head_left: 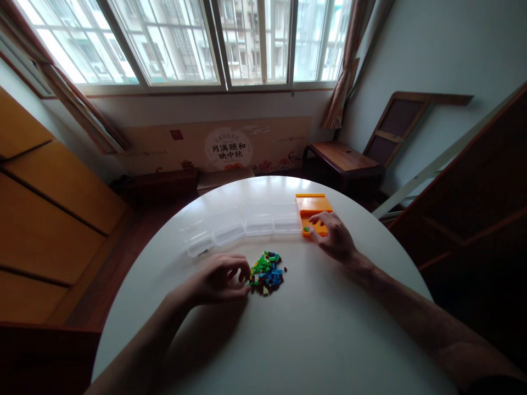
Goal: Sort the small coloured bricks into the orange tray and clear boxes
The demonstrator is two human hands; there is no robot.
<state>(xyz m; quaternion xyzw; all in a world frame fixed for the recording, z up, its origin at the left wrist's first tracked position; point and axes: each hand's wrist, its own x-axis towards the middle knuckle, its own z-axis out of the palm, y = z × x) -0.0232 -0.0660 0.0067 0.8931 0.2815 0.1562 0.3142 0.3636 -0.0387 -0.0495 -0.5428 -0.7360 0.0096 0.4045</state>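
A small pile of toy building bricks (pixel 268 273) in green, blue, yellow and dark brown lies on the white round table. At the pile's left edge is my left hand (pixel 224 278), its fingers curved and a gap showing between thumb and fingertips. Several small bricks are close to those tips. My right hand (pixel 334 237) is over the front part of an orange tray (pixel 313 203), thumb and fingers apart. A green brick (pixel 306 229) is in the tray beside the right thumb tip, and the hand hides part of the tray's right side.
A row of clear plastic compartments (pixel 259 226) curves across the table (pixel 288 340) behind the pile, meeting the orange tray at its right end. One dark brick (pixel 285 269) lies just right of the pile. Beyond the table stands a wooden chair (pixel 346 156) below the window.
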